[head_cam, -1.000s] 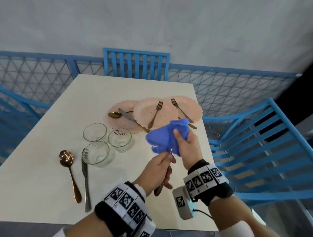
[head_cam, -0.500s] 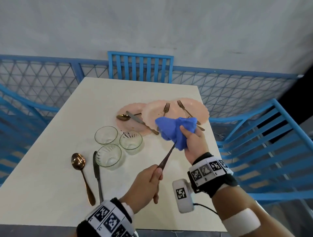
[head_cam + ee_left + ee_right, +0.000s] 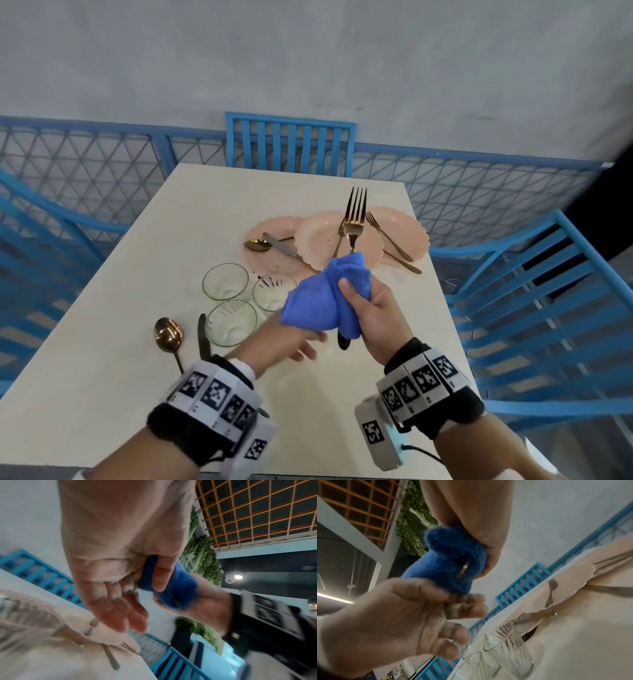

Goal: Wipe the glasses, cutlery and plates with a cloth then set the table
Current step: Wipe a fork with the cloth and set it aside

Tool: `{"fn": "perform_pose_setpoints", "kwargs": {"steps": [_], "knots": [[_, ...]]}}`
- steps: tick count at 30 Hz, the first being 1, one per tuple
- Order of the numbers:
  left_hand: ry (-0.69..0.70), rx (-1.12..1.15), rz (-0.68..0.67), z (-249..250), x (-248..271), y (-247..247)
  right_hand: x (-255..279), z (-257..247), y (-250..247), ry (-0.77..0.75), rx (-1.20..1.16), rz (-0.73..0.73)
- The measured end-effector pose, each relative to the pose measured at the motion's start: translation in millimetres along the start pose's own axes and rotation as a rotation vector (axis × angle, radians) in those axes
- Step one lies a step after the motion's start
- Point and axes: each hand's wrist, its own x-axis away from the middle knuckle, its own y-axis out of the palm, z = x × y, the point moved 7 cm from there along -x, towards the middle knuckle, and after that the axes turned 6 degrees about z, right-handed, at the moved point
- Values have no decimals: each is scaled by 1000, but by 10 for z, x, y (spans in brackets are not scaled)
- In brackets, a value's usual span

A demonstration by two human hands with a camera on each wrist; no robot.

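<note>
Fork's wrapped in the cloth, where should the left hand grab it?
Take the fork by its bare handle tip below the cloth, left hand coming from underneath. It stands nearly upright, tines up, its middle wrapped and gripped by the right hand, so only that blunt end is free.

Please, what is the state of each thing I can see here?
fork, upright, tines up, handle wrapped in cloth
blue cloth, bunched round the fork
right hand, grips the blue cloth
left hand, thumb on cloth, grip unclear
glasses, three, upright, empty
plates, overlapping, cutlery lying on them
</note>
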Motion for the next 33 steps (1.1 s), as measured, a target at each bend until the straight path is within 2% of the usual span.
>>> {"fn": "perform_pose_setpoints", "kwargs": {"steps": [2,3,4,7,9,12,14,17,20,23,26,28,31,33], "knots": [[24,178,160,112,-75,-252,88,-43,29,-22,41,-80],[51,257,163,187,-94,-285,122,-19,70,-14,67,-124],[63,314,100,260,-107,-238,141,7,121,-3,96,-161],[-37,492,-136,328,-33,70,182,105,219,43,118,-199],[-63,550,-183,363,-1,152,231,122,233,77,68,-220],[-22,619,-132,392,-57,74,326,136,214,131,59,-295],[-5,681,-76,390,-108,-10,357,150,196,115,110,-337],[-16,650,-57,346,-107,59,346,138,164,73,121,-302],[-54,596,-39,251,-58,177,336,200,162,96,114,-286],[-58,598,29,188,-93,118,345,280,149,138,240,-370],[-37,707,147,225,-168,-155,428,417,71,168,492,-515],[-6,679,133,269,-178,-295,317,421,-119,176,527,-407],[-10,456,4,238,-61,-139,50,286,-330,233,159,-165],[-51,332,-71,158,40,110,-46,193,-220,204,43,-161]]}}
